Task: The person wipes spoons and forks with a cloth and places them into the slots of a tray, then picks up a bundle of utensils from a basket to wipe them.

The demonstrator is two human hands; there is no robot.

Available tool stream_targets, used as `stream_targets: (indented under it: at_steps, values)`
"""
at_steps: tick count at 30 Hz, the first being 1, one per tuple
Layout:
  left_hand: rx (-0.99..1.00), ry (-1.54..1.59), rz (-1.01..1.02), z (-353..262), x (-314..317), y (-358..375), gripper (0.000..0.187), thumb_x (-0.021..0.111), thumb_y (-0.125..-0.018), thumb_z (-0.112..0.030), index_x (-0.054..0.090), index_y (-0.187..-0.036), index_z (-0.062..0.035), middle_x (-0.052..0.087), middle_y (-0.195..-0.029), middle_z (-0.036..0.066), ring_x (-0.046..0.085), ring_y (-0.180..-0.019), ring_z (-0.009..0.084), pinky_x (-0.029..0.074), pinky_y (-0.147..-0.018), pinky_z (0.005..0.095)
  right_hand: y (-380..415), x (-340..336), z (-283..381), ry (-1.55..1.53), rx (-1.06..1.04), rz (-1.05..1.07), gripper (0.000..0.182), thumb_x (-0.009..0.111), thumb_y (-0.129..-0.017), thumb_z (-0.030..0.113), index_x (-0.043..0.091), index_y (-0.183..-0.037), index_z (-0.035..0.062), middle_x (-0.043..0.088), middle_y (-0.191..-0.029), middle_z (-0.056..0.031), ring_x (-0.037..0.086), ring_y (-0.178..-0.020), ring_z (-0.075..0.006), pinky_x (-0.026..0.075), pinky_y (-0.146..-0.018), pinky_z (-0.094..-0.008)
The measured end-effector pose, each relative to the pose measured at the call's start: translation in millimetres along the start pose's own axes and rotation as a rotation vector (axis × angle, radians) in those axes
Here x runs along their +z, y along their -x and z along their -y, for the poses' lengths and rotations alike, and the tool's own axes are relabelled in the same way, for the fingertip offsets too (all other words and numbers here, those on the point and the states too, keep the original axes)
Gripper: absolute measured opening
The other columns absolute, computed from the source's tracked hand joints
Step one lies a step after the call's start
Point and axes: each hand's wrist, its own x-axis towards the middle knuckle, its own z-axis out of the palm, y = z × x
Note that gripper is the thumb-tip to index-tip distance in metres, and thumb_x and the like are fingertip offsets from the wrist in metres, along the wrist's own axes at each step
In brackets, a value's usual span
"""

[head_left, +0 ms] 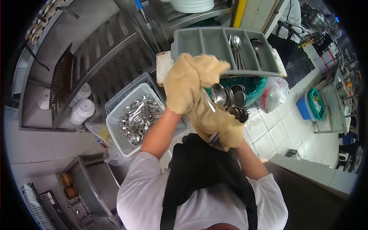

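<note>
A tan cloth [201, 115] covers both of my hands, so their fingers are hidden. My right hand [230, 132], at the lower right of the cloth, is closed around a bundle of spoons [219, 94]. Their bowls point up and away from me, and handle ends poke out near my apron. My left hand [180, 84] is closed inside the bunched cloth, its upper flap smeared by motion. A spoon handle [208, 100] runs up to the cloth beside it. Just beyond is a grey cutlery tray [188, 38]; spoons [237, 43] lie in its two right compartments.
Left of me, a white perforated basket [113, 124] holds mixed cutlery [141, 119]. Slatted steel shelving [111, 50] bears white cups [82, 111]. Stacked plates [193, 5] stand at the back. Plastic bags [273, 94] hang below the tray. Another person [290, 19] stands back right.
</note>
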Motion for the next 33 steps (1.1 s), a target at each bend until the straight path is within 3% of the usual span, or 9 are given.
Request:
stream_targets:
  at_steps: [2,4,10,13,16,24,25,30,33]
  values:
    - [-0.288,0.717,-0.232,-42,22,-9,0.022,0.048,-0.093,-0.022,0.054,-0.109,-0.0081,0.058,-0.1,0.004,0.058,-0.088,0.0176,0.049,-0.075,0.0264,-8,15,11,-0.11,0.297,0.234,0.044,0.058,-0.073,0.019,0.055,-0.115,0.0053,0.057,-0.112,-0.0111,0.056,-0.101,-0.027,0.043,-0.087,-0.036]
    - [-0.602,1.334,-0.28,-66,28,-10,0.02,0.045,-0.095,-0.026,0.054,-0.104,-0.0099,0.056,-0.096,0.002,0.058,-0.084,0.0158,0.049,-0.072,0.0265,-6,39,4,-0.031,0.23,-0.02,0.043,0.059,-0.073,0.02,0.056,-0.114,0.0053,0.058,-0.108,-0.0113,0.056,-0.098,-0.0279,0.044,-0.084,-0.0368]
    - [-0.789,1.391,-0.26,-78,31,-14,0.032,0.049,-0.092,-0.043,0.055,-0.095,-0.011,0.056,-0.083,0.001,0.059,-0.076,0.0157,0.052,-0.067,0.0305,-21,33,-5,-0.188,0.261,-0.076,0.05,0.06,-0.079,0.025,0.048,-0.124,0.0064,0.053,-0.114,-0.0095,0.051,-0.106,-0.0263,0.04,-0.084,-0.0422]
    - [-0.81,1.277,-0.225,-68,24,-21,0.03,0.05,-0.092,-0.04,0.054,-0.094,-0.0104,0.056,-0.083,0.003,0.059,-0.075,0.0187,0.051,-0.066,0.0316,-3,45,-15,0.256,0.054,-0.148,0.053,0.058,-0.078,0.024,0.047,-0.126,0.0053,0.051,-0.121,-0.0124,0.05,-0.11,-0.0267,0.037,-0.087,-0.049]
    - [-0.347,-0.531,-0.006,-89,31,-2,0.028,0.052,-0.089,-0.036,0.054,-0.094,-0.0087,0.058,-0.083,0.007,0.059,-0.074,0.0235,0.05,-0.065,0.0336,-8,42,-17,0.314,-0.082,-0.238,0.054,0.056,-0.077,0.02,0.046,-0.126,0.0015,0.051,-0.122,-0.0155,0.05,-0.111,-0.0295,0.038,-0.091,-0.0437]
    - [0.117,-0.517,0.2,-39,47,8,0.019,0.053,-0.082,-0.018,0.052,-0.096,-0.0048,0.057,-0.082,0.013,0.058,-0.077,0.0335,0.045,-0.067,0.0386,-44,7,-23,0.178,0.209,0.032,0.057,0.058,-0.067,0.016,0.049,-0.118,-0.006,0.056,-0.11,-0.0177,0.056,-0.1,-0.0311,0.045,-0.085,-0.035]
    - [0.087,-0.529,0.238,-42,42,3,0.019,0.053,-0.081,-0.017,0.052,-0.096,-0.0048,0.056,-0.083,0.012,0.057,-0.078,0.0334,0.045,-0.066,0.039,-24,64,-58,-0.626,0.188,-0.359,0.051,0.059,-0.066,0.015,0.054,-0.114,-0.0019,0.058,-0.102,-0.0167,0.057,-0.092,-0.0308,0.046,-0.079,-0.0365]
    - [0.106,-0.823,0.39,-72,31,-10,0.021,0.057,-0.077,-0.013,0.05,-0.094,-0.0037,0.053,-0.09,0.016,0.052,-0.087,0.0314,0.042,-0.067,0.0417,-22,63,-59,-0.122,0.105,-0.191,0.044,0.058,-0.067,0.017,0.058,-0.109,0.0044,0.058,-0.095,-0.013,0.057,-0.079,-0.0294,0.044,-0.065,-0.0391]
    - [0.131,-0.875,0.043,-36,58,-7,0.03,0.054,-0.083,-0.015,0.044,-0.105,0.002,0.051,-0.093,0.021,0.058,-0.087,0.0293,0.046,-0.066,0.0374,-24,38,-39,0.03,-0.052,-0.186,0.041,0.057,-0.068,0.02,0.058,-0.106,0.0057,0.059,-0.09,-0.0102,0.058,-0.074,-0.0288,0.043,-0.062,-0.0402]
